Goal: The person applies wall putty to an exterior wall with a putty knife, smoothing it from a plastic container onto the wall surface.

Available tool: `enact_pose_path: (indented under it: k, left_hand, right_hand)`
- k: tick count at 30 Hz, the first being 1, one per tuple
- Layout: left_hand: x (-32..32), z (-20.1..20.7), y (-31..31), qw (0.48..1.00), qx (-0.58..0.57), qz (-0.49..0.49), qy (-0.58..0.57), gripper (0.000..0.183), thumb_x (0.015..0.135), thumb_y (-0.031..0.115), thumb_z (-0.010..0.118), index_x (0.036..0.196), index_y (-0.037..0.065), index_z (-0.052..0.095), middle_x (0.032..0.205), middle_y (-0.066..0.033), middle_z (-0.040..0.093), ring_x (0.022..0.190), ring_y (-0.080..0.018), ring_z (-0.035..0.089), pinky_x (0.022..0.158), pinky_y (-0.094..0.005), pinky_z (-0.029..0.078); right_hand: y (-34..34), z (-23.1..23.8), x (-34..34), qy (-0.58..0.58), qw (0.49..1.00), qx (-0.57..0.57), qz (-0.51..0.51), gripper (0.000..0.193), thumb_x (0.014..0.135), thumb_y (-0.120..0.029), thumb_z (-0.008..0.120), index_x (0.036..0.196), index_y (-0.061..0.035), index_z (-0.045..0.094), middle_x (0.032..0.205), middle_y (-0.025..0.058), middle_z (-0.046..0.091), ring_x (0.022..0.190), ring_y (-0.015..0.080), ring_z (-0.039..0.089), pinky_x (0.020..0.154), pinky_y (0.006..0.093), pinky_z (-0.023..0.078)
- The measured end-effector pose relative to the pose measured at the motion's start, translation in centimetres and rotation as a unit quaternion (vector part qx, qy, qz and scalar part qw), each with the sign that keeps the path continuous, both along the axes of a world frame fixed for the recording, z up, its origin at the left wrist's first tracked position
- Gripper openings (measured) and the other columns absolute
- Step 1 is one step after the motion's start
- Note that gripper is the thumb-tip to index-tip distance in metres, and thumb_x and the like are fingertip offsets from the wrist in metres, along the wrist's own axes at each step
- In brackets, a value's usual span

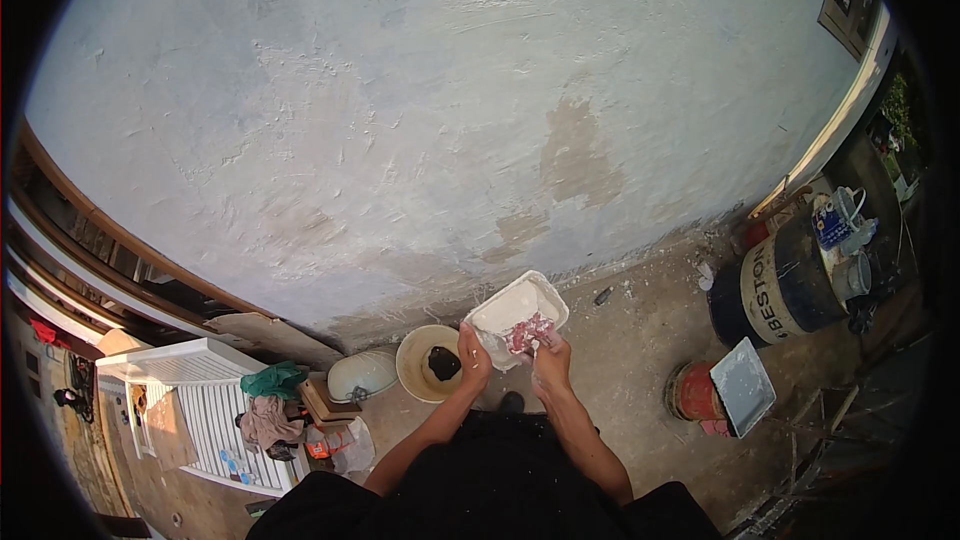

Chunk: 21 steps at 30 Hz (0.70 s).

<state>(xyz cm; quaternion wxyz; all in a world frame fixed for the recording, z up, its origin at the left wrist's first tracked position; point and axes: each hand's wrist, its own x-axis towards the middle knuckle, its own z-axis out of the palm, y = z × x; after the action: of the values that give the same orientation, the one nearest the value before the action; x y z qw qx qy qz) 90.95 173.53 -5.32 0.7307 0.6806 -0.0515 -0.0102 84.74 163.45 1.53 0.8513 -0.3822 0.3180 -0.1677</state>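
In front of my body my left hand (474, 364) grips the left side of a shallow white tub (518, 302), which is tilted and smeared with a pale coating. My right hand (551, 368) is closed at the tub's near right side on a red-and-white, paint-smeared tool (530, 333). The tool's head lies inside the tub; its exact kind is not clear. White specks dot both hands and forearms. Beyond the tub rises a pale blue-white plastered wall (400, 120) with rough ridges and bare brownish patches.
A cream bucket (412, 350) with something dark inside stands left of the tub. Farther left are a white slatted crib-like frame (215, 410) and clothes (270, 418). To the right stand a red bucket (692, 390), a grey-white tray (743, 387) and a dark drum (775, 290).
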Motion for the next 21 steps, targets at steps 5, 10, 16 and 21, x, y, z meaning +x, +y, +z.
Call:
enact_pose_path:
  k: [5, 10, 16, 21]
  left_hand:
    - [0.3, 0.4, 0.0, 1.000, 0.016, 0.005, 0.015, 0.050, 0.101, 0.032, 0.023, 0.105, -0.011, 0.050, 0.102, -0.0165, 0.056, 0.098, -0.0209, 0.049, 0.089, -0.0304, 0.037]
    - [1.4, -0.9, 0.6, 0.997, -0.044, -0.002, 0.066, 0.056, 0.101, 0.038, 0.021, 0.108, -0.010, 0.051, 0.104, -0.0153, 0.057, 0.097, -0.0211, 0.052, 0.088, -0.0299, 0.039]
    - [0.8, 4.6, 0.2, 0.973, -0.138, 0.002, 0.182, 0.061, 0.099, 0.046, 0.021, 0.114, -0.005, 0.051, 0.106, -0.0135, 0.059, 0.093, -0.0197, 0.059, 0.085, -0.0298, 0.046]
    - [1.0, 2.5, 0.8, 0.964, -0.185, -0.016, 0.189, 0.062, 0.098, 0.048, 0.022, 0.118, -0.005, 0.048, 0.112, -0.0144, 0.058, 0.102, -0.0213, 0.057, 0.091, -0.0309, 0.044]
  right_hand:
    - [-0.2, -0.3, -0.3, 0.011, 1.000, 0.007, 0.007, 0.032, 0.088, 0.007, 0.042, 0.117, -0.0009, 0.053, 0.100, 0.0069, 0.062, 0.081, 0.0140, 0.063, 0.063, 0.0238, 0.053]
    - [-0.3, 0.2, -0.4, -0.018, 1.000, 0.005, 0.018, 0.036, 0.087, 0.008, 0.039, 0.120, -0.0018, 0.051, 0.104, 0.0074, 0.061, 0.085, 0.0155, 0.062, 0.069, 0.0284, 0.055]
    - [-2.0, -0.8, -1.4, -0.050, 0.994, -0.087, 0.037, 0.045, 0.082, 0.017, 0.033, 0.120, 0.0002, 0.050, 0.109, 0.0099, 0.060, 0.094, 0.0154, 0.060, 0.076, 0.0298, 0.053]
    - [-2.4, -1.3, -2.0, -0.048, 0.991, -0.119, 0.036, 0.045, 0.081, 0.017, 0.032, 0.118, 0.0005, 0.051, 0.109, 0.0097, 0.060, 0.094, 0.0155, 0.060, 0.077, 0.0298, 0.053]
